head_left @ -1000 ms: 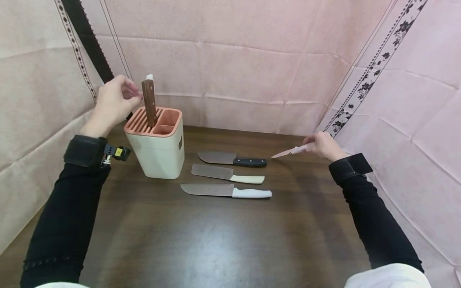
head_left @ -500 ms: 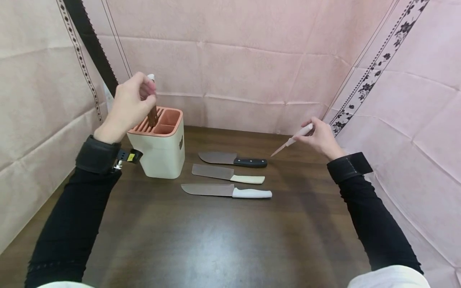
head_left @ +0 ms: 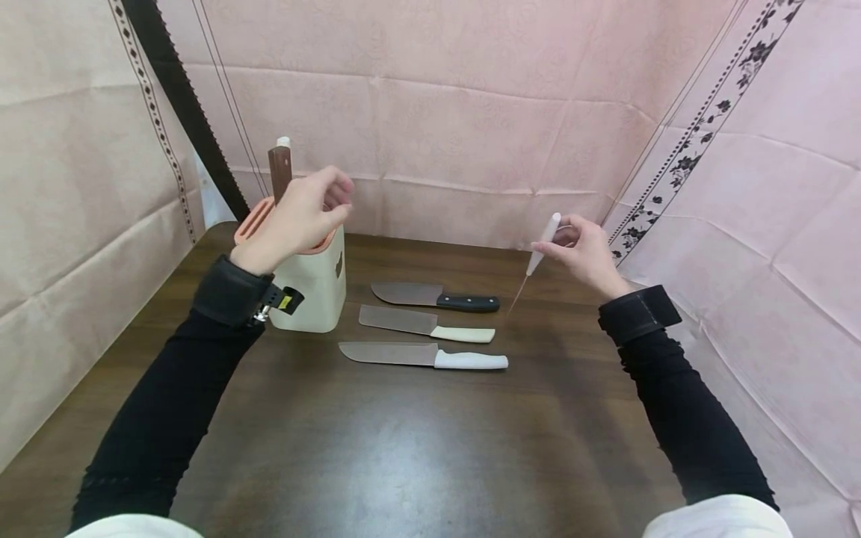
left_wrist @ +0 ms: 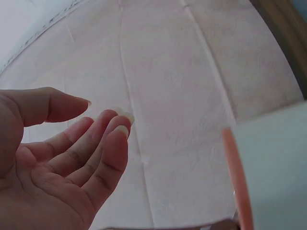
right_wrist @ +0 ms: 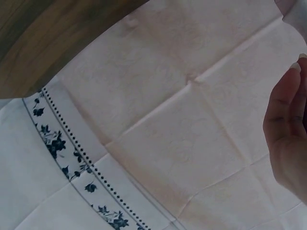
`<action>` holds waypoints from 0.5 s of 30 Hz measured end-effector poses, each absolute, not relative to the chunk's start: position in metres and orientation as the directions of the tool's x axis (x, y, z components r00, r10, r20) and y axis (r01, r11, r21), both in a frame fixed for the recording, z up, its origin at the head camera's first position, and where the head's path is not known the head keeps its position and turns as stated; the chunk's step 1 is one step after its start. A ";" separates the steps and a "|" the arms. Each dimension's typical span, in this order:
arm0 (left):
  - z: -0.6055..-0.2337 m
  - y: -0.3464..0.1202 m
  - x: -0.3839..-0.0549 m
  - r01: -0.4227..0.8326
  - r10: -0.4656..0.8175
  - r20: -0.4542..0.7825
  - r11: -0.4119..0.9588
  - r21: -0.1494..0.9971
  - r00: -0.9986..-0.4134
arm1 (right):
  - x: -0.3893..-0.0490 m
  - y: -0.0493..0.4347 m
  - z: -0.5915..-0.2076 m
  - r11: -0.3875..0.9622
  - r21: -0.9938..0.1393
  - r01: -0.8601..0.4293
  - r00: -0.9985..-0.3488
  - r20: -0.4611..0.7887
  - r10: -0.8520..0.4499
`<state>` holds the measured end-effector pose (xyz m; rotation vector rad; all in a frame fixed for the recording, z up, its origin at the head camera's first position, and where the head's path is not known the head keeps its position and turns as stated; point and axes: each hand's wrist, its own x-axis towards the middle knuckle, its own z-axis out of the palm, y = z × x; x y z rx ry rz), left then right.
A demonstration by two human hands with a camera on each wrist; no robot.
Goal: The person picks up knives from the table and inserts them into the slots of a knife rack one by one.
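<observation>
My left hand [head_left: 303, 220] hovers over the right side of the cream knife block [head_left: 309, 288], hiding much of its orange top. In the left wrist view the fingers [left_wrist: 108, 163] are loosely bent with nothing between them. A brown-handled knife [head_left: 279, 172] stands in the block, with a white handle tip [head_left: 283, 142] just behind it. On the right, my right hand [head_left: 581, 246] pinches a small paring knife [head_left: 543, 243] by its white handle, blade pointing down to the table. The right wrist view catches only some fingers [right_wrist: 285, 115] at its edge.
Three knives lie between the hands: a black-handled knife [head_left: 467, 302], a cream-handled cleaver [head_left: 464, 335] and a white-handled knife [head_left: 469, 361]. They rest on a brown wooden table [head_left: 403, 441]. Pale patterned cloth [head_left: 457, 149] hangs behind and at both sides.
My left hand has moved right, from beside the brown handle past it to the block's right side. The right hand has raised the paring knife's handle, turning it from nearly flat to steep.
</observation>
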<state>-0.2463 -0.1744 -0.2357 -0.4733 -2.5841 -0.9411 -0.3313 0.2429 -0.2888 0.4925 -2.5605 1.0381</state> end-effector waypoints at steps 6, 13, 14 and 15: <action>-0.243 -0.162 -0.254 0.419 0.241 0.373 0.736 0.532 -0.896 | -0.328 0.233 -0.289 0.619 -0.624 -0.476 -0.870 0.435 -0.231; -0.251 -0.153 -0.260 0.458 0.298 0.361 0.711 0.533 -0.884 | -0.313 0.216 -0.275 0.575 -0.647 -0.500 -0.862 0.434 -0.261; -0.252 -0.151 -0.261 0.460 0.303 0.358 0.708 0.535 -0.883 | -0.312 0.214 -0.274 0.571 -0.652 -0.498 -0.864 0.432 -0.261; -0.253 -0.150 -0.261 0.460 0.307 0.352 0.706 0.539 -0.884 | -0.310 0.212 -0.272 0.568 -0.653 -0.501 -0.863 0.429 -0.268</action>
